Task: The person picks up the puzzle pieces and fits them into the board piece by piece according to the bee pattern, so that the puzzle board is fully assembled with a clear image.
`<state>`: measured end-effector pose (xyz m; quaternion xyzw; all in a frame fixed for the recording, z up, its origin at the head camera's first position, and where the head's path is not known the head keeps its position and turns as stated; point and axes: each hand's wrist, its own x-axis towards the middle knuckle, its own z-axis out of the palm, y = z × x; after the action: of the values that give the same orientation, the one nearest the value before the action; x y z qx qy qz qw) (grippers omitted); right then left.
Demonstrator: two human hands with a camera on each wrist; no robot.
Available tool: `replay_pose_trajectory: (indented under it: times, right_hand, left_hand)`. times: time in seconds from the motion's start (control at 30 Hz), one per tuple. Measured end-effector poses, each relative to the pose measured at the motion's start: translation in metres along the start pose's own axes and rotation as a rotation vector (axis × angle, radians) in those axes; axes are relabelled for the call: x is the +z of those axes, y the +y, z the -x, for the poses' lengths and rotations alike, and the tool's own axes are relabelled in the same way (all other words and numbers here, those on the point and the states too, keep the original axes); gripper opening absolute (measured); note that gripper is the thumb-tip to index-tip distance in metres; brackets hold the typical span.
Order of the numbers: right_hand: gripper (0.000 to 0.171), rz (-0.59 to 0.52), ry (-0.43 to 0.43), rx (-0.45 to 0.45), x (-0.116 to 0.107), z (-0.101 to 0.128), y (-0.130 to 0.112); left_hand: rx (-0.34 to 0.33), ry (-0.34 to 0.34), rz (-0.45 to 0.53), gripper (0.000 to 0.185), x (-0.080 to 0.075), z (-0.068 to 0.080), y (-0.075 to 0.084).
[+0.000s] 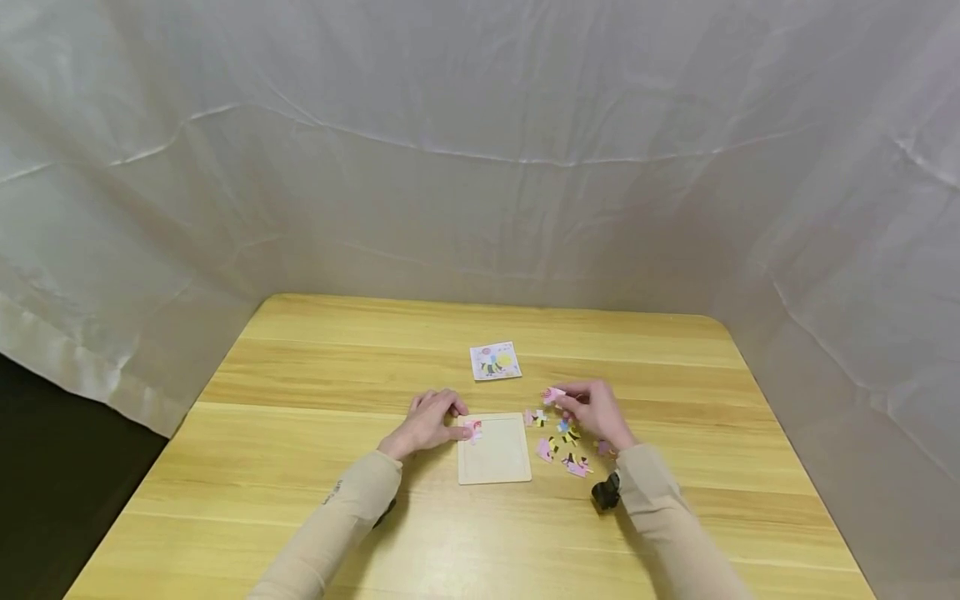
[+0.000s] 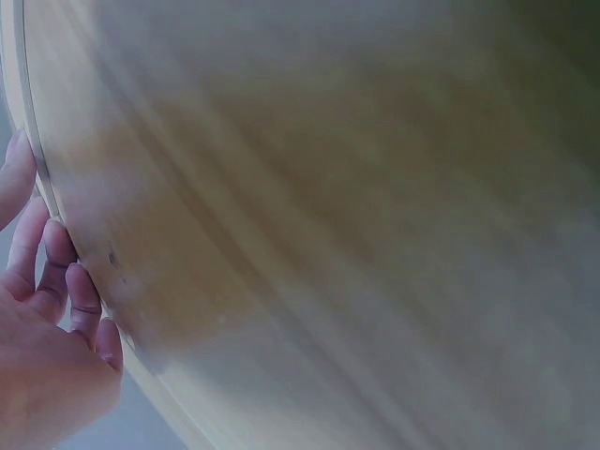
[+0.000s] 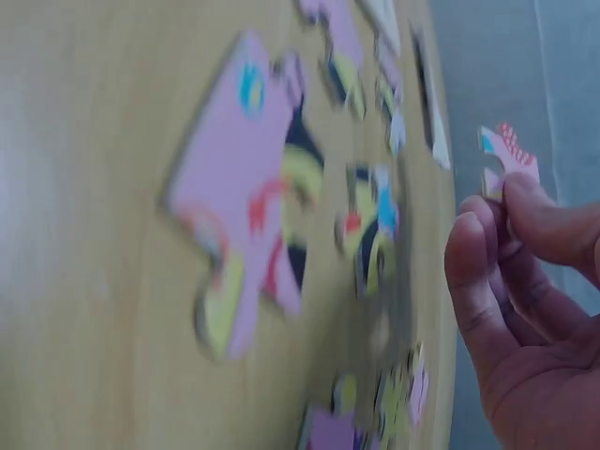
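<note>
A square wooden puzzle tray (image 1: 495, 457) lies on the table, with a pink puzzle piece (image 1: 475, 427) in its far left corner. My left hand (image 1: 431, 423) holds the tray at that corner, its thumb over the piece and its bent fingers at the outer edge. Between thumb and fingers, my right hand (image 1: 596, 410) pinches another pink piece (image 3: 516, 155) with red and blue marks, raised above the table. Below it lie several loose pieces (image 1: 576, 465), pink, yellow and black; a large pink one (image 3: 230, 159) shows close in the right wrist view.
Beyond the tray lies a square picture card (image 1: 495, 361) with a bee-like striped figure. Pale curtains (image 1: 480, 208) hang around the far and side edges of the wooden table (image 1: 300, 417). A black device (image 1: 606, 492) sits at my right wrist.
</note>
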<state>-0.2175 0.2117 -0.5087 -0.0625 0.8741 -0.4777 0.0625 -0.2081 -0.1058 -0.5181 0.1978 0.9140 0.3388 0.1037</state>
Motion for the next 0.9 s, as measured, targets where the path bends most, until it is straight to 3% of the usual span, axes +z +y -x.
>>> replay_pose_trajectory:
  times: [0.3, 0.53, 0.9]
  right_hand:
    - [0.023, -0.144, 0.052, 0.005, 0.02, 0.005, -0.017]
    - [0.019, -0.168, 0.066, -0.047, 0.036, 0.007, -0.025]
    - [0.015, -0.192, 0.036, 0.031, 0.055, 0.011, -0.034]
  left_hand:
    - [0.0, -0.005, -0.004, 0.028, -0.001, 0.001, 0.002]
    - [0.007, -0.005, -0.004, 0.029, -0.001, 0.002, 0.002]
    - [-0.005, -0.024, -0.001, 0.029, -0.003, 0.001, 0.002]
